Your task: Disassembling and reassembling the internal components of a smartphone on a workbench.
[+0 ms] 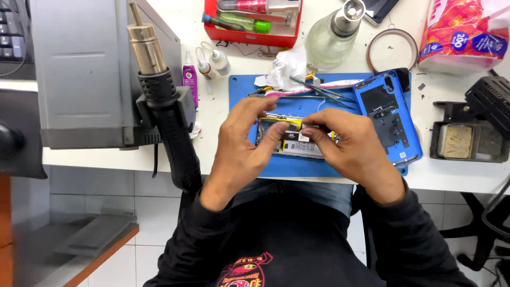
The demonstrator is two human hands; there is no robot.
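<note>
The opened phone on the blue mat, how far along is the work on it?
Done: the blue back cover is off, lying beside the phone. In hand: left hand and right hand work at its exposed battery. Left: the phone is uncovered, tweezers lie on the mat.

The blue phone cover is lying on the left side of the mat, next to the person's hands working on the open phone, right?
Not quite. The blue phone cover lies on the right side of the blue mat, not the left, as the head view shows. The rest holds: it sits next to the left hand and right hand, which are working on the open phone.
</note>
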